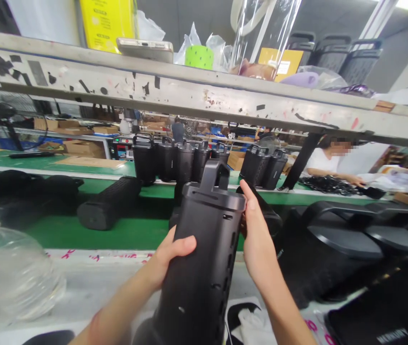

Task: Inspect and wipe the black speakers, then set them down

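Observation:
A tall black case (204, 258) with a carry handle on top, possibly a portable speaker, stands tilted in front of me. A small port and a row of slots show on its side. My left hand (173, 254) grips its left side, thumb lying across the front face. On the upper right edge, my right hand (257, 230) presses against the case just below the handle, with its index finger pointing up. The far sides of the case and most of my fingertips behind it are hidden.
Similar black cases line the green bench (146, 235), some upright, others lying down. A large clear bottle (13, 273) stands at left, more black cases (340, 235) at right. Overhead runs a shelf (189, 91) holding a phone (145, 49) and green tape (199, 57). A co-worker (329, 160) sits beyond.

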The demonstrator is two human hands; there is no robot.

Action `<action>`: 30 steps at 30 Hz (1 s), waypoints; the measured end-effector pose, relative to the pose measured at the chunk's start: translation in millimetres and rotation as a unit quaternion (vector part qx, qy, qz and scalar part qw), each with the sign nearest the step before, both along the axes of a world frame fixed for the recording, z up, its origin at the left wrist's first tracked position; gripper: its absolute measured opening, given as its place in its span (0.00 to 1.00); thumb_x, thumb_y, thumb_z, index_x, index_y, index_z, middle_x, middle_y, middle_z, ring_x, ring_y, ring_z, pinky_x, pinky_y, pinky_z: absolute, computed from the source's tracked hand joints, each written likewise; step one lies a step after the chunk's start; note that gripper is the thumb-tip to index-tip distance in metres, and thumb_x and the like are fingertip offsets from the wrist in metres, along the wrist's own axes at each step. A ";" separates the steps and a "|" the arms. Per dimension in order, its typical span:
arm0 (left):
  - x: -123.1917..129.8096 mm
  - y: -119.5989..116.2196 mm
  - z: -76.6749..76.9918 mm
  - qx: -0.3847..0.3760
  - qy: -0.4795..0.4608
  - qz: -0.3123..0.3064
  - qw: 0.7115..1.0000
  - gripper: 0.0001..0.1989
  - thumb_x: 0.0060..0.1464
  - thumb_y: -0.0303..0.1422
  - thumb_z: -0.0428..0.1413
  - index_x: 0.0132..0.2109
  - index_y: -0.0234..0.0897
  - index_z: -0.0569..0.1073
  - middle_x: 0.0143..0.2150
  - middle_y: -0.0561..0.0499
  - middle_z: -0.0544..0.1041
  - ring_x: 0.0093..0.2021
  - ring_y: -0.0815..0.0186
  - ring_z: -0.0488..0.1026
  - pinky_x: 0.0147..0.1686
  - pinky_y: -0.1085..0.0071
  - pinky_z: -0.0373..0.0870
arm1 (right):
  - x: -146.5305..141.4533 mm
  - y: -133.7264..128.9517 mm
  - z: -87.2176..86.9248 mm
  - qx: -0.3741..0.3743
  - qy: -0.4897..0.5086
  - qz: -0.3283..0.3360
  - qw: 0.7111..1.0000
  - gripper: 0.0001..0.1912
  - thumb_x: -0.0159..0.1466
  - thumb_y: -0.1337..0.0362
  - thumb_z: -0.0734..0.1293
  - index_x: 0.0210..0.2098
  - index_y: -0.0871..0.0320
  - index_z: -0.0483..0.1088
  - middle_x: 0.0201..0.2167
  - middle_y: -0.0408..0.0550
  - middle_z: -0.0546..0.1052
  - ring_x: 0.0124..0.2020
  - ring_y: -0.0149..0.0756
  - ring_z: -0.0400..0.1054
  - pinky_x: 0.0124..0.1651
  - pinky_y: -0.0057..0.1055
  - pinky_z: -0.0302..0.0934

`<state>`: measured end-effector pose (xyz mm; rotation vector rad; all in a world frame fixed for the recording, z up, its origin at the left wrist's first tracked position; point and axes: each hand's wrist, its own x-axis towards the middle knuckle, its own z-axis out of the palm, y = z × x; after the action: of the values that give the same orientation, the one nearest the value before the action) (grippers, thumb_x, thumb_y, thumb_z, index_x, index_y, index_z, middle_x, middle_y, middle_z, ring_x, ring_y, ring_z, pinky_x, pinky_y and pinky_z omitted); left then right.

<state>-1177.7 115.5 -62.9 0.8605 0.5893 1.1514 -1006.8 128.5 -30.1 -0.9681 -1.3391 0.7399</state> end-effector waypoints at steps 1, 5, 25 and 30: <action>4.2 -2.9 4.5 0.009 0.004 0.015 1.000 0.29 0.37 0.42 0.73 0.47 0.38 0.79 0.39 0.47 0.84 0.37 0.58 0.81 0.35 0.71 0.77 | -0.2 0.9 -1.3 -0.013 0.009 0.015 1.000 0.40 0.67 0.34 0.53 0.71 0.45 0.50 0.71 0.43 0.58 0.72 0.45 0.50 0.73 0.52 0.43; 13.8 -9.4 14.8 0.034 0.035 0.074 0.996 0.28 0.41 0.41 0.72 0.51 0.39 0.76 0.40 0.51 0.83 0.39 0.60 0.81 0.37 0.74 0.78 | -6.0 0.9 -5.8 -0.012 -0.021 0.049 0.998 0.49 0.65 0.32 0.56 0.74 0.51 0.37 0.73 0.45 0.50 0.73 0.43 0.44 0.74 0.47 0.39; -7.4 3.8 27.5 0.014 0.064 0.188 0.980 0.27 0.49 0.43 0.68 0.53 0.39 0.73 0.46 0.47 0.82 0.40 0.58 0.82 0.36 0.69 0.81 | -21.0 -15.2 -1.8 -0.138 -0.148 0.246 0.948 0.70 0.54 0.54 0.78 0.71 0.42 0.18 0.74 0.44 0.43 0.70 0.40 0.52 0.67 0.41 0.58; -6.4 -0.7 31.5 0.035 0.095 0.190 0.977 0.29 0.47 0.42 0.69 0.54 0.38 0.70 0.51 0.45 0.80 0.48 0.53 0.80 0.38 0.70 0.80 | -20.5 -21.0 -2.7 -0.157 -0.173 0.218 0.947 0.74 0.52 0.59 0.78 0.69 0.46 0.11 0.72 0.55 0.50 0.64 0.48 0.62 0.61 0.47 0.65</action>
<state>-1184.1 114.8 -31.5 0.9508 0.9034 1.4509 -1027.3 107.6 -32.8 -1.0997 -1.8130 1.1876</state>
